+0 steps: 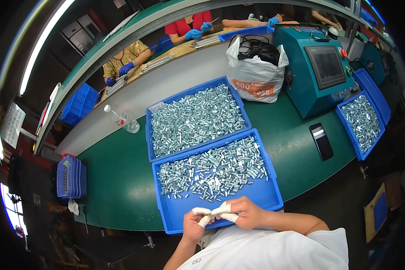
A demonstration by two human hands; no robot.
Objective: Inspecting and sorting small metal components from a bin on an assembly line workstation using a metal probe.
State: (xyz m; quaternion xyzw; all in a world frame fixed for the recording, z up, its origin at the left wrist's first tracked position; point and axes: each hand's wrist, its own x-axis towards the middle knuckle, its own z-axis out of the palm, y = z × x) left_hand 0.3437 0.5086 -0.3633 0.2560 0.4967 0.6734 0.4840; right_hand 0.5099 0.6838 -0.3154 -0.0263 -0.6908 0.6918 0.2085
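Note:
My left hand (195, 225) and my right hand (244, 213) meet at the front edge of the near blue tray (177, 209). White coverings wrap several fingertips on both hands. Thumbs and fingers are pinched together, and whatever lies between them is too small to make out. Small silvery metal cylinders (216, 168) are heaped over the far part of this tray, with a few scattered toward me. Behind it, a second blue tray (149, 135) is filled with similar metal cylinders (193, 119).
Right of the trays lie a black phone (321, 142), a teal machine with a screen (317, 67) and another blue tray of metal parts (361, 121). A white plastic bag (256, 74) holds black cables. Left are a clear bottle (121, 119) and stacked blue bins (72, 177). Gloved co-workers sit beyond the partition.

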